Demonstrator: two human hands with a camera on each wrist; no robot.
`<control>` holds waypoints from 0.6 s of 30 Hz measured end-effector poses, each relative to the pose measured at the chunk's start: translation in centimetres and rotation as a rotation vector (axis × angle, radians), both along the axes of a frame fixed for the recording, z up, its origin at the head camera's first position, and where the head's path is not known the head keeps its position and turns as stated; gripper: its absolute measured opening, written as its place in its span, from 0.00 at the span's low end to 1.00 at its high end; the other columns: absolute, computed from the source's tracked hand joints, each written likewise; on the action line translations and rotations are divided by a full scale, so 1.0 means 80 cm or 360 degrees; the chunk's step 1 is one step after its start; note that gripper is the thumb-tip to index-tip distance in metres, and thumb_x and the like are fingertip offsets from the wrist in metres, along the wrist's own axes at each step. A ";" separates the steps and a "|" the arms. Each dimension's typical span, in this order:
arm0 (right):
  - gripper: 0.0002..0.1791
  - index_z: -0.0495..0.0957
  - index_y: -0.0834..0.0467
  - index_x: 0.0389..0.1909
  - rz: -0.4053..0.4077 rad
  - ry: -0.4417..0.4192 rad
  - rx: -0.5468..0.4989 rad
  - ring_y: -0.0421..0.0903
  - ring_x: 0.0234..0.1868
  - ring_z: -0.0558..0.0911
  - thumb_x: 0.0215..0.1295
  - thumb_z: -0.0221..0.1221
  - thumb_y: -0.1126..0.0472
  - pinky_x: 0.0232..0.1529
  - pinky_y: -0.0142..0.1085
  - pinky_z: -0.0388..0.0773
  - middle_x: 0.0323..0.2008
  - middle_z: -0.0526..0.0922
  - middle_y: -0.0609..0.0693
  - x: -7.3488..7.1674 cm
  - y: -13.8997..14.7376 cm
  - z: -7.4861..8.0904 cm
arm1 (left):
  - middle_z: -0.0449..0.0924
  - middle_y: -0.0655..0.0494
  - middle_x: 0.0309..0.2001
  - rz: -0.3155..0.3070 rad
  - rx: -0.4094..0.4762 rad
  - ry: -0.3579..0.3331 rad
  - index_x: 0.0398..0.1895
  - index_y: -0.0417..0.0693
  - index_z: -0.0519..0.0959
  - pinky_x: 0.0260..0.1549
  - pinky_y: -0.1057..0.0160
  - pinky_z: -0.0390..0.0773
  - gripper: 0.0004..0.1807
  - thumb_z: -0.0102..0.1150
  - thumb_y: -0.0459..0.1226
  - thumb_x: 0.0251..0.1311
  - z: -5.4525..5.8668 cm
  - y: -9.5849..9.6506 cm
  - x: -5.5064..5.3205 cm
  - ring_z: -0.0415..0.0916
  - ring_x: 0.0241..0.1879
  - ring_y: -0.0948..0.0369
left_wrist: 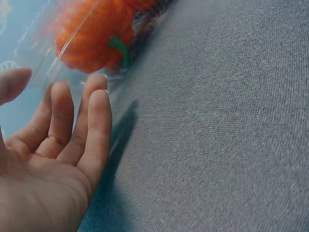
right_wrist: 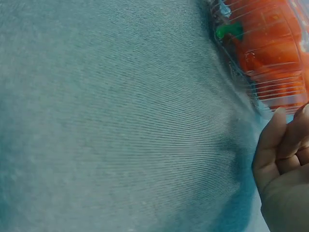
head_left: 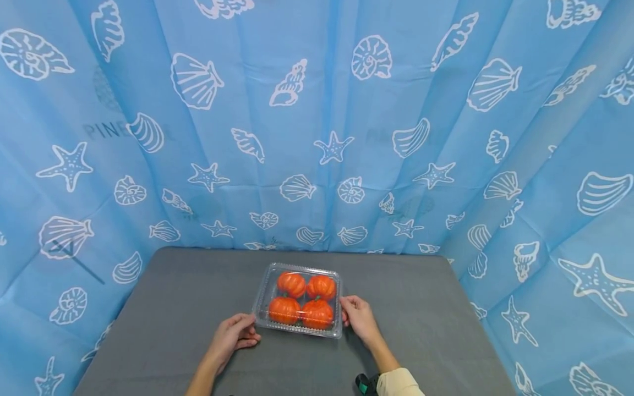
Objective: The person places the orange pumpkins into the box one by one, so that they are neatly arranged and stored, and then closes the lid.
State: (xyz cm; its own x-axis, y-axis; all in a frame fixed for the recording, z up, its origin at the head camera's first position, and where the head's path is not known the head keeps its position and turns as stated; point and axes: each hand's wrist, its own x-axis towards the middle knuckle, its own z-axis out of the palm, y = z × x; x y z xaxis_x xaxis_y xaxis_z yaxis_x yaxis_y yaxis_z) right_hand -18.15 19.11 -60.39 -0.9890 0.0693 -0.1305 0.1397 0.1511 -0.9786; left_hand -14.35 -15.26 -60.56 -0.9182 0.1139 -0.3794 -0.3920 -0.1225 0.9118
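A clear plastic clamshell box holds several small orange pumpkins with green stems and lies on the grey table, its lid down. At its front left corner is my left hand, fingers loosely bent and close to the plastic. In the left wrist view a gap shows between thumb and fingers, beside a pumpkin seen through the box wall. My right hand touches the box's right edge with bent fingertips. The right wrist view shows those fingertips at the ribbed side wall; the thumb is hidden there.
Grey cloth covers the table. A blue curtain printed with white shells and starfish hangs behind and along both sides. A dark strap sits at my right wrist beside a cream sleeve.
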 end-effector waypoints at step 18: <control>0.30 0.69 0.59 0.17 0.0287 -0.0178 -0.0285 0.38 0.09 0.69 0.80 0.47 0.48 0.16 0.37 0.81 0.09 0.70 0.47 0.036 0.004 -0.009 | 0.81 0.56 0.18 -0.0035 0.0144 0.0002 0.28 0.48 0.70 0.29 0.62 0.88 0.10 0.52 0.37 0.71 -0.008 0.010 0.003 0.88 0.27 0.58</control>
State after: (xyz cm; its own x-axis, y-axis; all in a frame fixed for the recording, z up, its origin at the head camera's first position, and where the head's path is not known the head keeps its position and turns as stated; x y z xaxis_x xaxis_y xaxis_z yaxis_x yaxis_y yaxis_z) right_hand -15.24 19.46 -61.13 -0.9620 -0.1407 -0.2341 0.2351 0.0096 -0.9719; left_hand -14.13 -14.50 -61.22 -0.9156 0.1675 -0.3656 -0.3944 -0.1959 0.8978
